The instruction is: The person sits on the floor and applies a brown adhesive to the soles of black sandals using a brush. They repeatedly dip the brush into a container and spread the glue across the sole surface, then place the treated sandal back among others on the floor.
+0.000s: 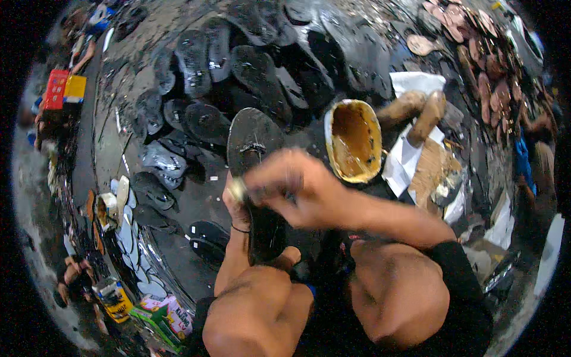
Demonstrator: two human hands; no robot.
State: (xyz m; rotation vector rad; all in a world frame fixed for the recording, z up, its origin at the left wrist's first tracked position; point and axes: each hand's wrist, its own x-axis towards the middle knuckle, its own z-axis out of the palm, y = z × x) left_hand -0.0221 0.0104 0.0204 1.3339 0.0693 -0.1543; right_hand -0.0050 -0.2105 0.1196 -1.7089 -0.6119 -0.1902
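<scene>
My left hand [234,205] grips a long black shoe sole [256,132] from its left side and underneath, holding it lengthwise above my knees. A small dark fitting sits near the sole's far end. Over the sole's middle, my right hand [291,181] is closed and smeared by motion. From its fingers sticks what looks like a small brush [238,190] with a pale yellowish tip, close to the sole's left edge. An open oval tub [329,140] with yellowish-brown glue-like stuff inside and caked on its rim stands to the right of the sole.
Many black soles [256,68] cover the ground ahead. Brown shoe lasts [427,119] lie right of the tub, beside white paper [404,157] and torn cardboard [437,169]. Pale soles [128,238] lie at left, tan ones [455,21] at far right. Colourful packets [169,315] sit at lower left.
</scene>
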